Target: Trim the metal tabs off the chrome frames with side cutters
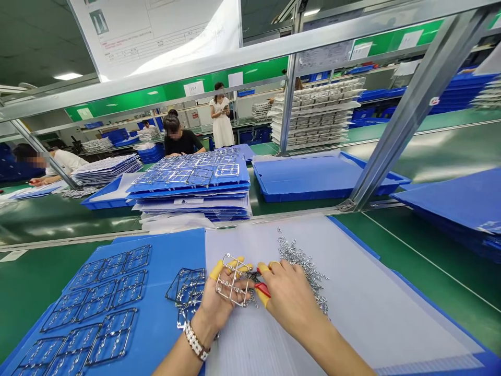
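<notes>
My left hand point(218, 300), with yellow finger cots on some fingers, holds a square silver metal wire frame point(234, 280) with small twisted pieces across it. Closed around red-handled pliers point(263, 289) is my right hand point(290, 292), also in yellow finger cots. The dark tip of the pliers is at the right side of the frame; exactly what it grips is too small to tell. A pile of small twisted metal pieces point(299, 259) lies behind and right of my right hand. Left of my left hand is a heap of dark wire frames point(189, 287).
Rows of finished-looking wire frames point(129, 284) lie on a blue sheet point(164, 334) at left. A white sheet point(352, 292) covers the right side. Beyond stand stacked blue trays point(191, 188), a flat blue tray point(309, 175) and a slanted metal post point(410, 109). Several people are farther back.
</notes>
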`<state>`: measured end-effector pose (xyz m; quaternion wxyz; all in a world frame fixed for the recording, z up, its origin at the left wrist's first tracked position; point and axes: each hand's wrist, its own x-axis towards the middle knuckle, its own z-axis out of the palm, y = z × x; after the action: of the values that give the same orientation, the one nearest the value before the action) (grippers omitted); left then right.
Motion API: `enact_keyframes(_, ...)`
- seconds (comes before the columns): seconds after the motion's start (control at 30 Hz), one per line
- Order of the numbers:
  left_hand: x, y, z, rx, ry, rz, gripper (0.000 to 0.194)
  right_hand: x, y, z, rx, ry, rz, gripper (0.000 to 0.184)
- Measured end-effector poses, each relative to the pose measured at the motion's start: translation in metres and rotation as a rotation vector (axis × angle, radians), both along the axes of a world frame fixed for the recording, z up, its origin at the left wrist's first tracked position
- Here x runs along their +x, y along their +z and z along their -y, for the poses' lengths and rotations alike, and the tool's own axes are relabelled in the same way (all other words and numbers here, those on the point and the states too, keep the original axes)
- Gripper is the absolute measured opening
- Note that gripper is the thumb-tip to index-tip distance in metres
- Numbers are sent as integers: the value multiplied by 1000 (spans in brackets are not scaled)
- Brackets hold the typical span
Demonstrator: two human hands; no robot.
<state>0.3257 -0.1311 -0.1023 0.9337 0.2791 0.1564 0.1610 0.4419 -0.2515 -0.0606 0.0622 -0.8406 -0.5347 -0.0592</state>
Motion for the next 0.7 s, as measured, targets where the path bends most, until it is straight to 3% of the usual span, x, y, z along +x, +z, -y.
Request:
enact_keyframes(0.5,1,2,-1,25,8,-5,46,-8,8,-8,-35,11,16,24)
enact_keyframes(0.7,-1,0,0,48,26,-33,46,-11,11,-9,-94,2,46,15)
